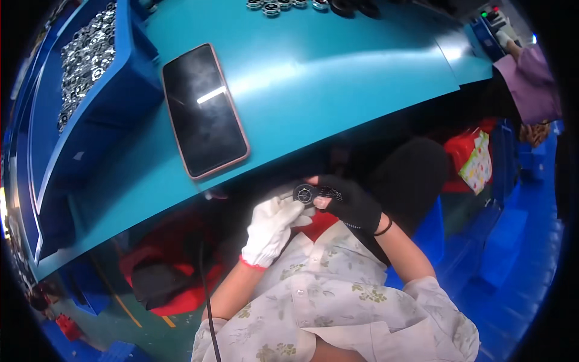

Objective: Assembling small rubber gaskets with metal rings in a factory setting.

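Note:
Close to my body, below the table's front edge, both hands meet around a small round black part (304,194) with a silvery spoked face. My left hand (272,226), in a white glove with a red cuff edge, pinches it from the left. From the other side my right hand (348,202), in a black fingerless glove, grips the same part with bare fingertips. The spoked face points up. Its underside is hidden by the fingers, and I cannot tell whether a second piece is held with it.
A phone (205,111) lies on the teal table (313,78). At left stands a blue bin (99,120) of small shiny metal parts (90,63). Several round parts (271,8) sit at the far edge. At far right is a co-worker's purple sleeve (534,84). A dark cable (208,301) hangs beside my left arm.

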Tool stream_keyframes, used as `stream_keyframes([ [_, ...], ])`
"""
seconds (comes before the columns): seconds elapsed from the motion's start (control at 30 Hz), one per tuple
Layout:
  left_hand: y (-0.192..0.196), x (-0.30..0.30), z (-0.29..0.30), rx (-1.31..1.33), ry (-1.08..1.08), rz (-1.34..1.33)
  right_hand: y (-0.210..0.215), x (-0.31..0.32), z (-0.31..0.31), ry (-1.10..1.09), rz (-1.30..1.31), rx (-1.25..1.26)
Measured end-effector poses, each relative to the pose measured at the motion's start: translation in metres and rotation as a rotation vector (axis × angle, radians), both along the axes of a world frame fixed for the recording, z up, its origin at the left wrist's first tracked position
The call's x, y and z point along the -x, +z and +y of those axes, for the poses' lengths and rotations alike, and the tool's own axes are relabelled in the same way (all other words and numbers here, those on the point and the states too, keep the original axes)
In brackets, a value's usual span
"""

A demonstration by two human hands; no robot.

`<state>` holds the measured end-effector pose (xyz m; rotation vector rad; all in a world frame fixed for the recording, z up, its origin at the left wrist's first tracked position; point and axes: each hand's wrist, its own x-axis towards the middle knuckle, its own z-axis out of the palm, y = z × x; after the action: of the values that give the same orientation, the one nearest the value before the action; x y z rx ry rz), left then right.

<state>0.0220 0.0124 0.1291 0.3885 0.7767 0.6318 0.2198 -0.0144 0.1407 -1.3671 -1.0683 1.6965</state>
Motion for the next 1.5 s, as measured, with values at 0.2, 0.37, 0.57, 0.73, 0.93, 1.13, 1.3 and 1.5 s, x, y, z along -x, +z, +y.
stream_keyframes([
  [0.2, 0.0, -0.012, -0.011, -0.072, 0.022, 0.106, -0.004, -0.004, -0.012, 0.148, -0.269, -0.295],
  [0.37, 0.003, -0.013, -0.013, -0.036, 0.035, 0.123, 0.006, 0.003, -0.016, 0.226, -0.477, -0.362],
  [0.57, 0.011, -0.016, -0.007, -0.209, -0.075, 0.369, -0.003, 0.01, -0.015, 0.213, -0.63, -0.498],
  [0.73, -0.01, -0.014, -0.011, -0.228, -0.05, 0.344, -0.007, 0.014, -0.019, 0.191, -0.667, -0.473],
  [0.93, -0.008, -0.002, -0.001, -0.269, -0.276, 0.41, 0.003, 0.007, -0.013, 0.274, -0.689, -0.428],
  [1.13, 0.007, -0.01, 0.002, -0.209, -0.234, 0.417, 0.001, 0.002, -0.009, 0.341, -0.699, -0.424],
  [1.3, -0.01, -0.013, -0.018, -0.074, -0.002, 0.207, -0.007, 0.006, -0.018, 0.176, -0.747, -0.392],
  [1.5, -0.009, -0.011, -0.01, -0.113, -0.106, 0.215, -0.003, -0.001, -0.016, 0.331, -0.753, -0.463],
])
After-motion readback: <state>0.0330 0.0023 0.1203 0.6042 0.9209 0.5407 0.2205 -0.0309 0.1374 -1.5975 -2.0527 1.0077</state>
